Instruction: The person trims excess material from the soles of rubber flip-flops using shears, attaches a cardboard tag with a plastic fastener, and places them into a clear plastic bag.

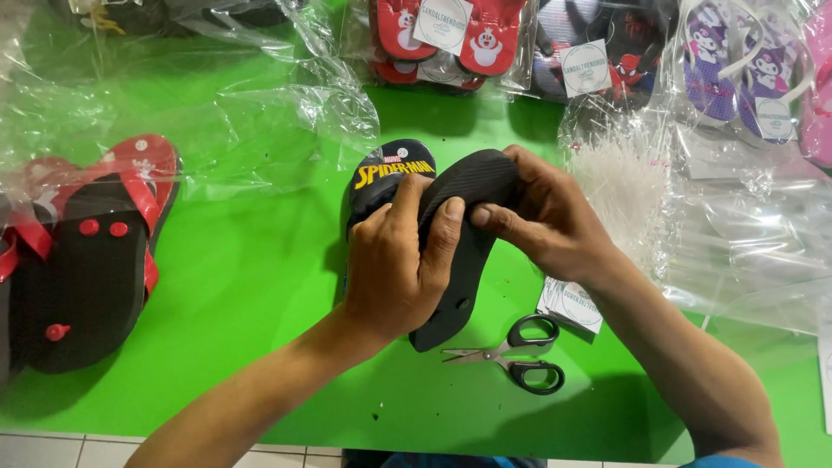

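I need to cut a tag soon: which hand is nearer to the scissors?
Right. The right hand grips the black sandal above the scissors, its forearm passing just beside them. The left hand holds the sandal farther to their left.

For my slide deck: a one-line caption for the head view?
Both hands, left hand and right hand, grip a black flip-flop above a green table, scissors nearby.
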